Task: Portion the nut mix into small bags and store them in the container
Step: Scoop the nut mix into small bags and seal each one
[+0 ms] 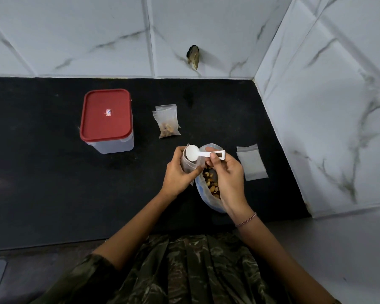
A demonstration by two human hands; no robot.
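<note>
My left hand [178,172] grips a small clear bag [187,163], held upright with its mouth up. My right hand [228,174] pinches the handle of a white plastic scoop [193,152], whose bowl is turned over above that bag's mouth. Under my right hand lies the large open bag of nut mix [210,185], nuts showing inside. Two small filled bags [167,123] lie stacked further back on the black counter [53,183]. The clear container with its red lid [106,115] closed stands at the left.
A stack of empty small bags [251,163] lies to the right of the nut bag. Marble-tiled walls close off the counter at the back and right, with a dark chip [193,54] in the back wall. The counter's front edge runs near my body.
</note>
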